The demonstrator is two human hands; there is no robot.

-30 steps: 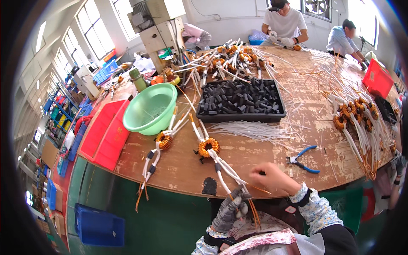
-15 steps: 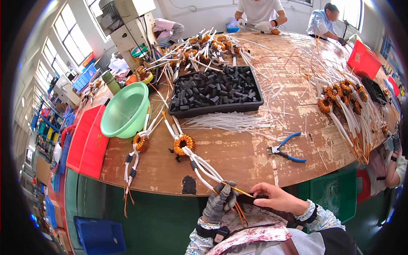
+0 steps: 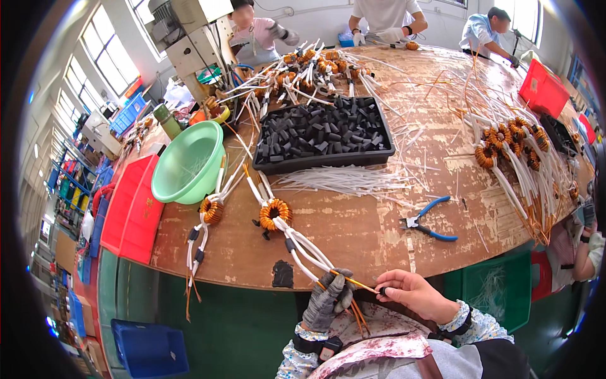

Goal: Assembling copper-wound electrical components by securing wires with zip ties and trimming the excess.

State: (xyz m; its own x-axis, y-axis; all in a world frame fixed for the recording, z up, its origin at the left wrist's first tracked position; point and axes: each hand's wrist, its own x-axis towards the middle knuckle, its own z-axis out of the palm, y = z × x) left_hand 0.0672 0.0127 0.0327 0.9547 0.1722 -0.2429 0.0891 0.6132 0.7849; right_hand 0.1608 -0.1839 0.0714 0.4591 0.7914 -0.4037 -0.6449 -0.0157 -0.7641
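A toroidal coil [image 3: 275,215] wound with orange copper wire lies on the table, its white-sleeved leads [image 3: 308,250] running toward me. My left hand [image 3: 323,306], in a grey glove, is closed around those leads near their bare copper ends, which hang below the table edge. Bare, my right hand [image 3: 418,297] pinches a small black tube [image 3: 382,291] between thumb and fingers, right by the tip of one copper wire [image 3: 361,284]. Whether the wire is inside the tube, I cannot tell. A second coil [image 3: 211,211] with sleeved leads lies to the left.
Beyond the coils stands a black tray [image 3: 322,163] of black tube pieces, with white sleeves [image 3: 341,180] before it. Blue-handled cutters [image 3: 429,221] lie to the right. A green basin [image 3: 189,164] and red bin [image 3: 132,208] stand left; more coils [image 3: 505,142] pile up right. Co-workers sit beyond.
My right thumb and fingers have closed together, and the black tube now shows between them at the wire tip. My left hand keeps its hold. A co-worker at the back left has straightened up.
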